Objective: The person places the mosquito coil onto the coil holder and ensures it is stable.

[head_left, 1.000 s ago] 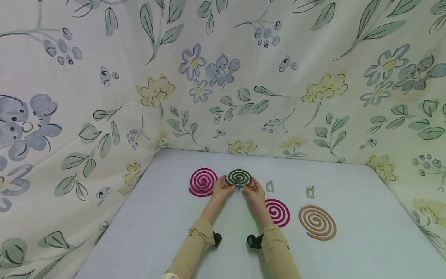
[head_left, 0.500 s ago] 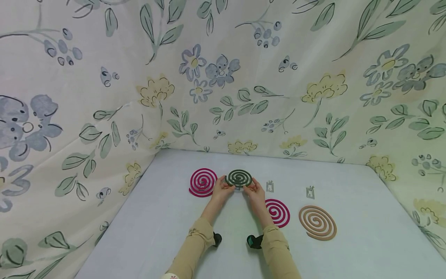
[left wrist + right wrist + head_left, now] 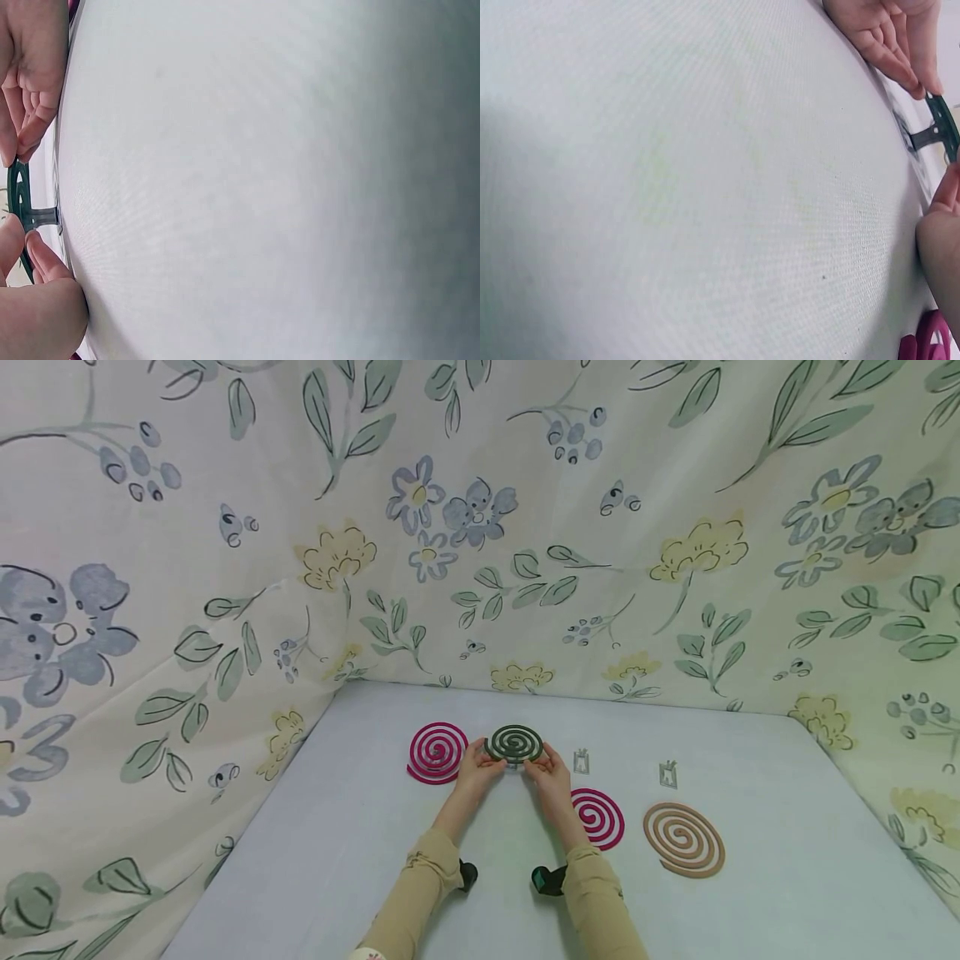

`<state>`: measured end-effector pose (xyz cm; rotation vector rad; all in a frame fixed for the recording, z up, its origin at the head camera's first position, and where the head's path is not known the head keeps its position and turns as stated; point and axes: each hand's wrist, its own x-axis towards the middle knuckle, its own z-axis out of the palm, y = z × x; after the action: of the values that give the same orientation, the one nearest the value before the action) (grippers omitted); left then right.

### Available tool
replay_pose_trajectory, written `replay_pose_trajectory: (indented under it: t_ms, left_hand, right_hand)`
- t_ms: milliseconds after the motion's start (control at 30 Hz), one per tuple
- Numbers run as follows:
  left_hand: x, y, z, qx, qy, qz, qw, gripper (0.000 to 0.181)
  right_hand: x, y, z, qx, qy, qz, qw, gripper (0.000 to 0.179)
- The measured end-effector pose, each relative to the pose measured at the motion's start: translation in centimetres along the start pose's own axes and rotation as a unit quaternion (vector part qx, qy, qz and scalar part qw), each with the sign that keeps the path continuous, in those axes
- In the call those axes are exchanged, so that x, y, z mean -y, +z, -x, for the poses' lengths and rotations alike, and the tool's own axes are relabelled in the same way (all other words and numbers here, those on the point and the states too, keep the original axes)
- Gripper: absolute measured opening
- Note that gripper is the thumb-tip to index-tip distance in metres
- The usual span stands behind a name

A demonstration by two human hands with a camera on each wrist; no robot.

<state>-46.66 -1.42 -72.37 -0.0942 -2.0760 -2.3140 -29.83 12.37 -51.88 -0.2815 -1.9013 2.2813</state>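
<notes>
A dark green mosquito coil sits level on a small metal stand at the far middle of the table. My left hand pinches its left edge between thumb and fingers. At the opposite edge, my right hand pinches it the same way. In the left wrist view the stand's upright joins the coil's underside; the right wrist view shows this coil edge-on between both hands. Just left of my left hand is a magenta mosquito coil, with metal showing at its centre.
Another magenta coil lies partly behind my right forearm. A tan coil lies farther right on the white table. Two flat metal stands lie behind them. Floral cloth hangs at the back and sides.
</notes>
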Motion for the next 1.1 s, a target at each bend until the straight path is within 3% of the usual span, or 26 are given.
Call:
replay_pose_trajectory:
  t_ms: [133,233,333,433,567,600,633,700,767,800,833,867,933,1000,1033,1100]
  left_hand:
    - [3.8,-0.5,-2.5,0.006,-0.003,0.01,0.9999,0.091]
    - [4.2,-0.6,-2.7,0.008,-0.005,0.013,0.9999,0.091]
    - [2.0,-0.2,-1.4,-0.001,-0.017,0.003,0.9999,0.09]
    - [-2.1,0.3,1.1,-0.008,-0.022,-0.009,0.9997,0.085]
    - [-7.9,0.8,4.8,0.007,0.008,-0.005,0.9999,0.076]
    - [-8.5,0.8,5.2,0.011,0.023,0.0,0.9997,0.075]
    - [-9.4,1.0,5.7,0.009,0.015,-0.006,0.9998,0.075]
    - [-7.9,0.8,5.0,0.008,0.028,0.005,0.9995,0.076]
    - [-8.5,0.9,5.3,0.001,0.014,0.0,0.9999,0.075]
    - [-9.4,0.9,5.9,-0.001,0.018,0.001,0.9998,0.075]
    - [-10.0,1.0,6.2,-0.004,0.003,-0.006,1.0,0.075]
    - [-9.6,0.9,6.1,0.0,0.016,0.002,0.9999,0.075]
    - [-11.1,1.1,7.0,-0.002,0.016,-0.001,0.9999,0.073]
    - [-10.6,1.0,6.8,0.004,0.024,0.004,0.9997,0.076]
    - [-9.2,0.9,5.9,0.003,0.024,0.005,0.9997,0.076]
    - [-9.0,0.9,5.8,0.004,0.029,0.005,0.9996,0.076]
  right_hand:
    - [0.0,0.0,0.0,0.002,-0.005,0.002,1.0,0.062]
    - [-0.1,-0.1,0.0,0.002,-0.005,0.003,1.0,0.062]
    - [-0.1,-0.1,0.0,-0.002,0.0,0.005,1.0,0.062]
    - [0.0,-0.1,-0.1,-0.006,0.004,0.008,0.9999,0.062]
    - [-0.1,-0.1,-0.1,-0.01,0.006,0.008,0.9999,0.062]
    - [-0.1,-0.1,-0.1,-0.009,0.005,0.007,0.9999,0.062]
    - [-0.1,-0.1,-0.1,-0.01,0.006,0.006,0.9999,0.062]
    - [-0.1,-0.1,-0.2,-0.011,0.009,0.003,0.9999,0.061]
    - [0.0,-0.1,-0.1,-0.011,0.013,0.002,0.9999,0.061]
    - [0.1,-0.1,0.0,-0.011,0.013,0.002,0.9999,0.061]
    - [0.1,-0.1,0.0,-0.011,0.013,0.001,0.9999,0.061]
    - [0.2,-0.1,0.0,-0.01,0.011,0.001,0.9999,0.061]
    - [0.3,-0.1,0.1,-0.012,0.011,0.0,0.9999,0.061]
    - [0.2,-0.1,0.1,-0.012,0.008,0.0,0.9999,0.062]
    - [0.2,0.0,0.1,-0.012,0.008,0.0,0.9999,0.062]
    - [0.3,0.0,0.1,-0.014,0.013,0.002,0.9998,0.062]
